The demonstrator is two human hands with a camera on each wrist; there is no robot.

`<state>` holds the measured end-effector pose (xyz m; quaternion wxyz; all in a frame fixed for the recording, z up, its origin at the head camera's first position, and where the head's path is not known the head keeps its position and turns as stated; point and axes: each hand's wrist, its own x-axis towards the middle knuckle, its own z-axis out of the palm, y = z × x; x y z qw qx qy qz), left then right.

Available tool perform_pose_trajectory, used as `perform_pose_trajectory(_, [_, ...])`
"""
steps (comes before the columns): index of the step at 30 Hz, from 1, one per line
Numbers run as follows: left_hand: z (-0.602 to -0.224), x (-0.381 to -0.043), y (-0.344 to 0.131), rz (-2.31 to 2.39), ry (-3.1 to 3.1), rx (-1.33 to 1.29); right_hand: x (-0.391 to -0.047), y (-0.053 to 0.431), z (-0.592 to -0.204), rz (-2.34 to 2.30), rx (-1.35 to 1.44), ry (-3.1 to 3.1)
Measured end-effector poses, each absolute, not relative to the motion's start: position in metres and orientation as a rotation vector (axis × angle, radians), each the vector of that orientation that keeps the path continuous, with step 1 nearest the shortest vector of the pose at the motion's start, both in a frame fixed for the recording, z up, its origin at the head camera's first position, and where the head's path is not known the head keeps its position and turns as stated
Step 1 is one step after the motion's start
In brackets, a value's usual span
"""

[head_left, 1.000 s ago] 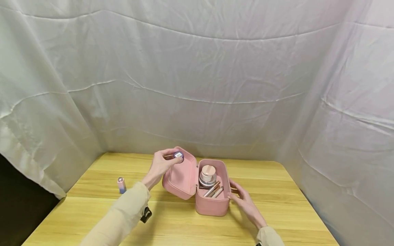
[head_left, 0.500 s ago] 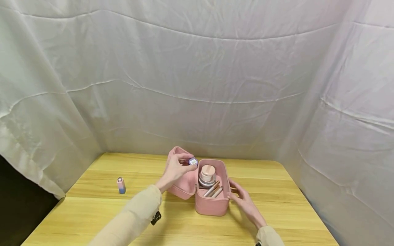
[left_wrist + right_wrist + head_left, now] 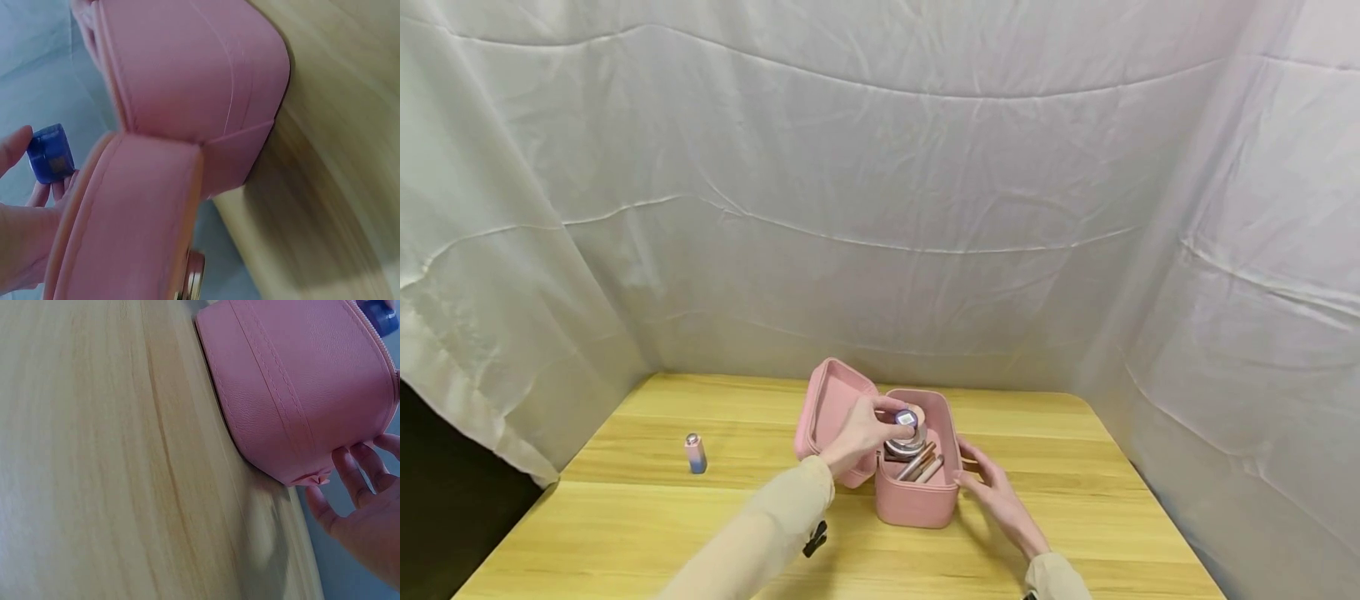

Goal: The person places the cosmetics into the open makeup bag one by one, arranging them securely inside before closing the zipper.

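Observation:
Between thumb and fingers, my left hand (image 3: 859, 435) pinches a small blue round jar (image 3: 907, 419) with a white label. The jar is held over the opened pink cosmetic case (image 3: 917, 508); in the left wrist view it shows glossy blue (image 3: 51, 153). Inside the case, a pale pink-topped round container (image 3: 919, 412) is mostly covered by the hand, above silvery round compacts (image 3: 901, 451). Several slim makeup tubes (image 3: 917, 463) lie at the near end. My right hand (image 3: 997, 493) touches the case's right side with its fingertips.
The case's lid (image 3: 833, 400) is folded out to the left. A pink-and-blue small bottle (image 3: 696, 454) with a silvery top stands on the wooden table (image 3: 625, 525) at left. Pale cloth curtains (image 3: 880, 208) hang behind and at the sides.
My left hand has carried the blue jar rightward, from over the lid to above the case's inside. The right hand and the case stay where they were.

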<state>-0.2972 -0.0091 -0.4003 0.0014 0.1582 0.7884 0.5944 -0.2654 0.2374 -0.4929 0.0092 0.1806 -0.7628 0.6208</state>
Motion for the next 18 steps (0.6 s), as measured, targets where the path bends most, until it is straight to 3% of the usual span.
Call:
perform_pose_trajectory(7, [-0.413,-0.298,0.009,1.967,2.233,0.477,-0.266,0.237,-0.494,1.950,0.521,-2.402])
perform_pose_trajectory(18, [-0.426,-0.293,0.029,1.633,2.481,0.675,-0.267,0.237,-0.494,1.955,0.545,-2.389])
